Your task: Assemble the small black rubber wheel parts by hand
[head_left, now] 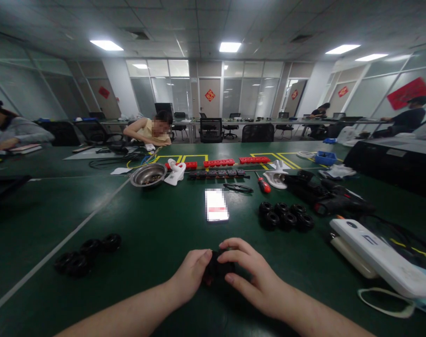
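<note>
Both of my hands meet over a small black wheel-like part (218, 269) on the green table near its front edge. My left hand (191, 274) is curled against the part's left side. My right hand (249, 276) wraps its fingers over the top and right side. Most of the part is hidden between them. A group of several black rubber wheels (285, 215) lies ahead to the right, and another group of black wheels (88, 252) lies to the left.
A phone (216, 204) lies face up ahead. Behind it are a metal bowl (148, 175), red part strips (219, 163), a red-handled screwdriver (263, 182), a black power tool (330, 196) and a white device (381, 255). Other people sit at far tables.
</note>
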{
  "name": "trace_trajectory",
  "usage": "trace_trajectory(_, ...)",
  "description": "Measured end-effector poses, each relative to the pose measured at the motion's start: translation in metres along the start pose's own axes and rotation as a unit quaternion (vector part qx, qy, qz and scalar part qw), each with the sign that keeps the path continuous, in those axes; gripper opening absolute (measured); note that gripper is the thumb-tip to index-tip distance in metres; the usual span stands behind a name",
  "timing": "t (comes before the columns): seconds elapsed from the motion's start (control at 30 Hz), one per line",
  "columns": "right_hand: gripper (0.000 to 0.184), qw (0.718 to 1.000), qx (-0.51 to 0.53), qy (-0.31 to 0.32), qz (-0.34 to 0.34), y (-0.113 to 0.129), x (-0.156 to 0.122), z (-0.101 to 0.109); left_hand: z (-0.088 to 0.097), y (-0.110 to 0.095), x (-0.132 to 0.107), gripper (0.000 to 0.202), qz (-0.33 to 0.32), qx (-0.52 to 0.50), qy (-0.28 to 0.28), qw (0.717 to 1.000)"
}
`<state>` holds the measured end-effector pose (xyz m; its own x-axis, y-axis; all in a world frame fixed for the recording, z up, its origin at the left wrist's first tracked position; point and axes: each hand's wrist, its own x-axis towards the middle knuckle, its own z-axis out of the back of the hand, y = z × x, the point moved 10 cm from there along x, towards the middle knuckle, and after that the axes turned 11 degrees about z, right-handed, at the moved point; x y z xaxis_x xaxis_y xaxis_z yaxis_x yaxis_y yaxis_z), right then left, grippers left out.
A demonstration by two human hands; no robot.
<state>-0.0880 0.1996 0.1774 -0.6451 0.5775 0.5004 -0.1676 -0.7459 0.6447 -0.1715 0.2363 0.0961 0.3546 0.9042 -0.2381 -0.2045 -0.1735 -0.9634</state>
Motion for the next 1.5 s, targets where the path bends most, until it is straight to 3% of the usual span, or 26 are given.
trace_trajectory(0.27, 0.060, 0.999, 0.001, -0.042, -0.002, -0.009, -0.008, 0.000, 0.002, 0.007, 0.003, 0.059, 0.042, -0.028, -0.015, 0.999)
trace_trajectory(0.53, 0.053, 0.994, -0.083, 0.021, 0.064, 0.009, -0.003, -0.007, 0.002, 0.010, 0.003, 0.061, 0.064, -0.042, -0.010, 0.997)
trace_trajectory(0.7, 0.049, 0.988, -0.116, 0.019, 0.101, 0.018, -0.003, -0.009, 0.003, 0.015, 0.003, 0.067, 0.077, -0.071, -0.017, 0.994)
trace_trajectory(0.8, 0.047, 0.991, -0.102, 0.017, 0.085, 0.012, -0.002, -0.009, 0.004, 0.009, 0.001, 0.068, 0.047, -0.073, -0.021, 0.996)
trace_trajectory(0.97, 0.045, 0.997, -0.070, -0.001, 0.020, -0.005, -0.002, -0.006, 0.017, 0.006, -0.002, 0.053, 0.010, -0.086, -0.080, 0.993)
trace_trajectory(1.13, 0.042, 0.995, -0.054, -0.054, -0.068, -0.029, -0.006, 0.007, 0.007, -0.004, -0.003, 0.063, -0.054, -0.081, -0.012, 0.995)
trace_trajectory(1.23, 0.038, 0.992, -0.030, -0.064, -0.108, -0.040, -0.008, 0.010, -0.003, -0.007, -0.007, 0.065, -0.054, -0.061, 0.018, 0.997)
trace_trajectory(1.37, 0.030, 0.993, -0.013, -0.048, -0.105, -0.041, -0.006, 0.007, -0.009, -0.006, -0.008, 0.049, -0.032, -0.077, 0.033, 0.996)
trace_trajectory(1.5, 0.036, 0.996, -0.032, -0.045, -0.076, -0.034, -0.005, 0.007, -0.005, -0.005, -0.003, 0.041, -0.038, -0.068, 0.036, 0.996)
